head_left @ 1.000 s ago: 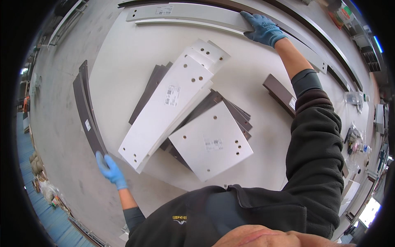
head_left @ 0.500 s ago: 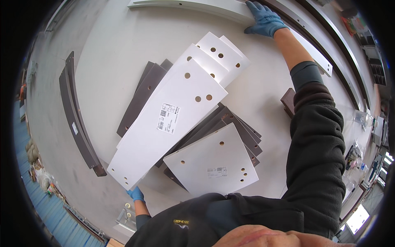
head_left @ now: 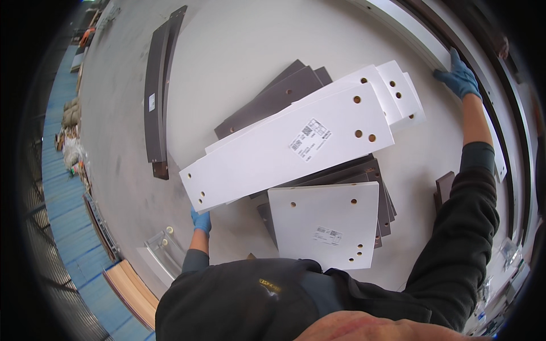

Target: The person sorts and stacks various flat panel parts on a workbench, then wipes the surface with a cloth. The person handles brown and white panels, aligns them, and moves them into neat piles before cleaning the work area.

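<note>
Right hand (head_left: 458, 78) spread, thumb out, against white rail (head_left: 406, 28). Left hand (head_left: 201, 221) at narrow end of white panel (head_left: 261, 162) (fingers hidden, can't tell grip).

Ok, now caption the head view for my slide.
Gloved right hand on a long white board, gloved left hand by the corner of stacked white panels.

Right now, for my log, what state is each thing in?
Long white drilled panel: label up, overlapping others.
Square white panel: label up, on dark boards.
Curved dark strips: lying together.
Left blue gloved hand: partly hidden, grip unclear.
Right blue gloved hand: spread, at long white strip.
</note>
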Motion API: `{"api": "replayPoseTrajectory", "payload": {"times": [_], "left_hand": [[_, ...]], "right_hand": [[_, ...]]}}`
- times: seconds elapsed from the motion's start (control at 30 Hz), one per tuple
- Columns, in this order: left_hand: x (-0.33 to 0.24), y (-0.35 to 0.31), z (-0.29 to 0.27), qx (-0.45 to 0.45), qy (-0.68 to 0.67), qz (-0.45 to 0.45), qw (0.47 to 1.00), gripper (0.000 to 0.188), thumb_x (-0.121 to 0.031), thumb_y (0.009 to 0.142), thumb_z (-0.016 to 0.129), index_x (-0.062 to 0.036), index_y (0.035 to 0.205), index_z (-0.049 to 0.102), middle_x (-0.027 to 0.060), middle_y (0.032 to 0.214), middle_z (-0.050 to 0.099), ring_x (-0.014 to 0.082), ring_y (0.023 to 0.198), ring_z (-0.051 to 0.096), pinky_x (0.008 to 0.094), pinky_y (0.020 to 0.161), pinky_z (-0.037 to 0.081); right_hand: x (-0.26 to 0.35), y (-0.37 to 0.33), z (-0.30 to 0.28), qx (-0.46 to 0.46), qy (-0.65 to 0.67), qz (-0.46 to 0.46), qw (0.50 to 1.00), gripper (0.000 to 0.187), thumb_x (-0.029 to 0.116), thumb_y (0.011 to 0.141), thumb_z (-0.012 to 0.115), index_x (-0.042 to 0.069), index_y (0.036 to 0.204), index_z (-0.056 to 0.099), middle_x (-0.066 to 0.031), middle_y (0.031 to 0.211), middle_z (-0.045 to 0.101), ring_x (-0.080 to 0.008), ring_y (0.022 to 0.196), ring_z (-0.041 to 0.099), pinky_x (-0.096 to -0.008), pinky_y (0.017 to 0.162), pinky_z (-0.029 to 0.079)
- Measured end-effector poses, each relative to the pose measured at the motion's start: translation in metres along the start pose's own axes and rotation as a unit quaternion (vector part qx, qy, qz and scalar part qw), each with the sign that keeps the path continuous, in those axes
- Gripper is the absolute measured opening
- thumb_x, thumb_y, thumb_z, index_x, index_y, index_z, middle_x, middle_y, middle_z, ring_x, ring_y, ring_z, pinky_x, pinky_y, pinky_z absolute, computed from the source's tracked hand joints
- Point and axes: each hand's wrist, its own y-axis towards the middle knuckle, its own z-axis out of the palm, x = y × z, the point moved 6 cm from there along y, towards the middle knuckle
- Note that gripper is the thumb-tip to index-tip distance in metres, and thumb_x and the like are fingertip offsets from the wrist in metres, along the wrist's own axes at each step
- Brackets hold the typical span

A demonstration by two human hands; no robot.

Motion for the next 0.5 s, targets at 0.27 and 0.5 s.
{"api": "replayPoseTrajectory", "payload": {"times": [0.27,0.5], "left_hand": [[-0.043,0.024,-0.045,-0.11,0.007,-0.072,0.991,0.054,-0.025,0.099,0.065,0.0089,0.14,0.059,0.0221,0.134,0.069,0.0301,0.12,0.066,0.0385,0.106,0.05],[-0.082,0.049,-0.079,-0.257,0.083,-0.013,0.963,0.079,-0.047,0.099,0.068,0.011,0.15,0.049,0.0297,0.154,0.053,0.0415,0.139,0.055,0.0448,0.117,0.045]], "right_hand": [[-0.002,-0.054,-0.019,-0.116,-0.141,-0.047,0.982,0.111,0.052,0.081,0.082,0.016,0.17,0.026,-0.0174,0.172,0.032,-0.0367,0.158,0.034,-0.051,0.127,0.032],[0.014,-0.185,-0.069,-0.12,-0.072,-0.094,0.986,0.088,0.046,0.091,0.077,0.007,0.161,0.042,-0.02,0.166,0.043,-0.0375,0.155,0.039,-0.0471,0.128,0.033]]}}
